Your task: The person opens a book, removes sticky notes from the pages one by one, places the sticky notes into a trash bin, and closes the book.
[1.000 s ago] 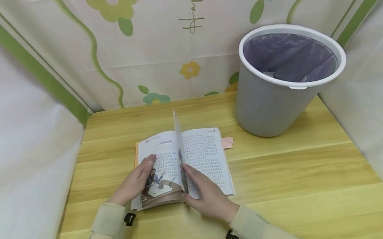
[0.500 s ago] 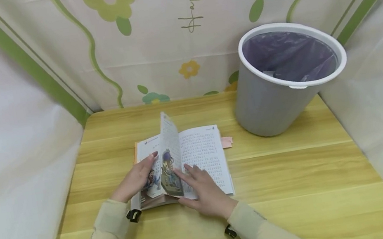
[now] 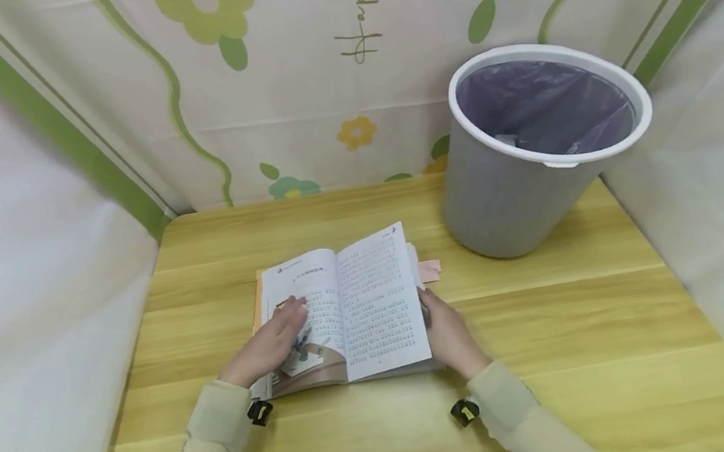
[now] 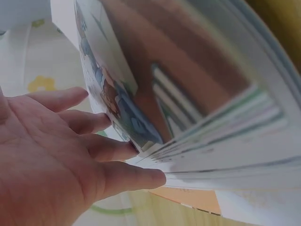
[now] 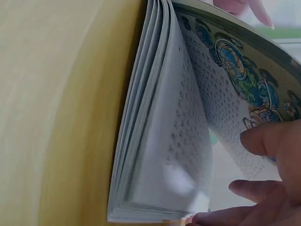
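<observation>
One open book (image 3: 330,318), left of the desk's middle

The book lies nearer the left edge of the desk (image 3: 550,338) than the right, well back from the near edge. The left hand (image 3: 272,344) rests on the illustrated left page, fingers extended and slightly spread. At the book's right side is the right hand (image 3: 452,334), partly behind a lifted leaf (image 3: 380,302); in its wrist view the thumb lies over the leaf's picture side, the other fingers stretched out well apart from it. A pink tab (image 3: 431,271) sticks out past the right pages. Near the far right corner stands a grey bin (image 3: 506,195) with a purple liner (image 3: 541,103).
</observation>
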Available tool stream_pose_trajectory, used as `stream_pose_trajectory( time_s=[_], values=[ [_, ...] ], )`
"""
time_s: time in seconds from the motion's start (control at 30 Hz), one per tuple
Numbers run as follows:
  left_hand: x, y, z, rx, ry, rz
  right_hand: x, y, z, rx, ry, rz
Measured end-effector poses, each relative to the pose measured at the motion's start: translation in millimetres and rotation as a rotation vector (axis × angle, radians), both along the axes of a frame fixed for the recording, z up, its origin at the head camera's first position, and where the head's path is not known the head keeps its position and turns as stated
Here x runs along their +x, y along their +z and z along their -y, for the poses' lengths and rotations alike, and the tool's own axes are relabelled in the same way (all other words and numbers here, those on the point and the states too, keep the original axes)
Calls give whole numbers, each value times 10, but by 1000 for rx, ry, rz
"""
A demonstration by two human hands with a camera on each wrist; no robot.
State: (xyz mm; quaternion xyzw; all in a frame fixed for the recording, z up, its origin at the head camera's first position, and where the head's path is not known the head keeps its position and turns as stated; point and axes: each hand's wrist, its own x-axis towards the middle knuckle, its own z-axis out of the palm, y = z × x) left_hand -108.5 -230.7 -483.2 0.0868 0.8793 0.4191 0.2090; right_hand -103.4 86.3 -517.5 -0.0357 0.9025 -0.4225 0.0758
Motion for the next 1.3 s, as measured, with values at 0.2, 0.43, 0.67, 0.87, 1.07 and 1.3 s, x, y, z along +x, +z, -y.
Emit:
stream_pose_trajectory(
  time_s=[0.2, 0.43, 0.67, 0.87, 1.07, 1.3],
  values=[
    [4, -41, 5, -34, -24, -8, -37, -6, 5, -114, -72, 30],
    [25, -88, 17, -37, -11, -45, -52, 87, -18, -459, -181, -2],
    [40, -84, 81, 9, 23, -85, 130, 234, 134, -655, 62, -61],
    [29, -61, 153, 87, 88, -84, 250, 189, 374, -549, 448, -143],
    [13, -50, 270, 126, 194, -99, 235, 118, 563, -259, 645, -207],
    [4, -48, 415, 168, 306, -88, 244, 31, 728, 90, 688, -164]
  ],
)
